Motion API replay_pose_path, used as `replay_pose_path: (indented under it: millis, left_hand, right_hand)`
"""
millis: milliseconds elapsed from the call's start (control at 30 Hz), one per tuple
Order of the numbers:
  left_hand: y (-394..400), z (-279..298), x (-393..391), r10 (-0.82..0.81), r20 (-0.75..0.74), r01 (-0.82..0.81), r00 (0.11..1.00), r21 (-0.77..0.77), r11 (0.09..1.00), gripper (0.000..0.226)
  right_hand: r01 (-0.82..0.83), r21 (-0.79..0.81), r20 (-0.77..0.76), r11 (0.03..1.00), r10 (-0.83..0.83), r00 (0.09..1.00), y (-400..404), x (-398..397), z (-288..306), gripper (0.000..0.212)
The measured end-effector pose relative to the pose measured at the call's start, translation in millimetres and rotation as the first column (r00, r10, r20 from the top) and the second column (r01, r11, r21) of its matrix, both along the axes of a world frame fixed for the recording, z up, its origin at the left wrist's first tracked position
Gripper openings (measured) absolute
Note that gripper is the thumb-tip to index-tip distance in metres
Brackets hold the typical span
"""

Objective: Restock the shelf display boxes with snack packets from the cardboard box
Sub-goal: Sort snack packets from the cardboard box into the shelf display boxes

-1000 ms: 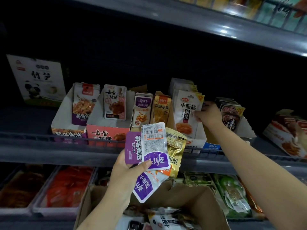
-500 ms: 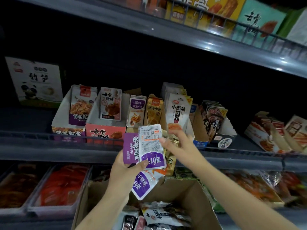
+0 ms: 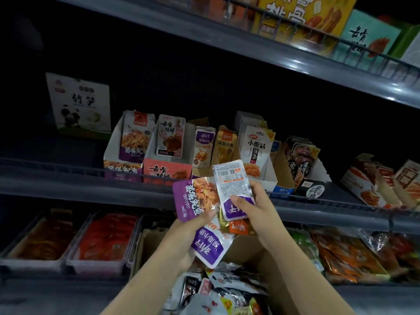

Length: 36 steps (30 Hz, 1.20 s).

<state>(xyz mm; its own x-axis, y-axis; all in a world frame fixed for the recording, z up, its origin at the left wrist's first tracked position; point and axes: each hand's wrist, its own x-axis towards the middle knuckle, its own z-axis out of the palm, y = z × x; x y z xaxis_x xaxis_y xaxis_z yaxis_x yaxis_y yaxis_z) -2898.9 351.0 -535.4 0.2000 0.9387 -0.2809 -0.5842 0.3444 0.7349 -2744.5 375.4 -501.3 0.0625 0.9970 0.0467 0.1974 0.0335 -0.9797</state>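
My left hand [image 3: 186, 237] grips a fan of snack packets: a purple one [image 3: 193, 198] on the left, a purple-and-white one [image 3: 210, 245] below, gold and orange ones behind. My right hand [image 3: 254, 205] pinches a white-and-purple packet [image 3: 233, 187], back side up, at the top of that fan. Both hands hover above the open cardboard box [image 3: 256, 248], which holds several loose packets [image 3: 218, 289]. Just behind, on the middle shelf, stand display boxes: a purple one [image 3: 122, 165], a pink one [image 3: 167, 170] and a white one [image 3: 266, 178], each with upright packets.
A wire rail [image 3: 68, 169] runs along the middle shelf's front edge. A panda box [image 3: 79, 105] stands far left. More display boxes [image 3: 375, 180] sit to the right. Trays of red snacks [image 3: 102, 239] fill the lower shelf. Large boxes [image 3: 304, 17] line the top shelf.
My right hand left the white display box, came down to the fan in my left hand and took hold of the white-and-purple packet. The view tilted up.
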Motion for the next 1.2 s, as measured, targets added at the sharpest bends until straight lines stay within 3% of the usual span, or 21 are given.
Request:
replay_pose_path:
  millis: [100, 233, 367, 500, 567, 733, 800, 1067, 1200]
  left_hand:
    - [-0.4, -1.2, -3.9, 0.01, -0.017, -0.009, 1.0, 0.03, 1.0, 0.043]
    - [0.1, -4.0, -2.4, 0.088, 0.003, -0.088, 0.996, 0.053, 0.995, 0.024]
    - [0.9, -4.8, -2.6, 0.13, -0.009, -0.129, 0.991, 0.086, 0.988, 0.034]
    - [0.8, -9.2, -4.5, 0.134, -0.071, -0.126, 0.988, 0.102, 0.987, 0.04]
    - [0.9, -11.8, -4.3, 0.138, -0.077, -0.131, 0.987, 0.089, 0.987, 0.041]
    - [0.5, -13.7, -2.8, 0.154, -0.127, -0.136, 0.98, 0.137, 0.981, 0.037]
    - [1.1, -14.0, -2.0, 0.149, -0.119, -0.132, 0.982, 0.139, 0.981, 0.038]
    - [9.3, -18.5, -7.2, 0.155, -0.211, -0.131, 0.965, 0.124, 0.984, 0.033]
    - [9.3, -20.8, -3.2, 0.213, -0.191, -0.197, 0.958, 0.101, 0.975, 0.025]
  right_hand:
    - [0.016, 0.005, -0.047, 1.0, -0.015, 0.999, -3.6, -10.2, -0.8, 0.033]
    - [0.104, 0.114, -0.034, 0.988, -0.101, 0.994, -7.3, -23.6, -3.2, 0.029]
    - [0.112, 0.116, -0.064, 0.987, -0.105, 0.992, -13.7, -33.9, -12.6, 0.034]
    - [0.154, 0.003, -0.401, 0.988, -0.14, 0.905, -19.8, -38.8, -17.5, 0.025]
    - [0.179, -0.004, -0.484, 0.984, -0.159, 0.86, -22.2, -37.8, -17.2, 0.017]
    - [0.243, 0.032, -0.249, 0.969, -0.228, 0.941, -25.3, -35.7, -22.3, 0.027]
    - [0.291, 0.054, -0.205, 0.955, -0.275, 0.939, -27.2, -34.0, -23.0, 0.022]
    - [0.342, 0.003, -0.228, 0.94, -0.332, 0.915, -29.1, -28.0, -24.8, 0.013]
    - [0.323, -0.106, -0.386, 0.94, -0.339, 0.858, -33.7, -28.2, -25.9, 0.009]
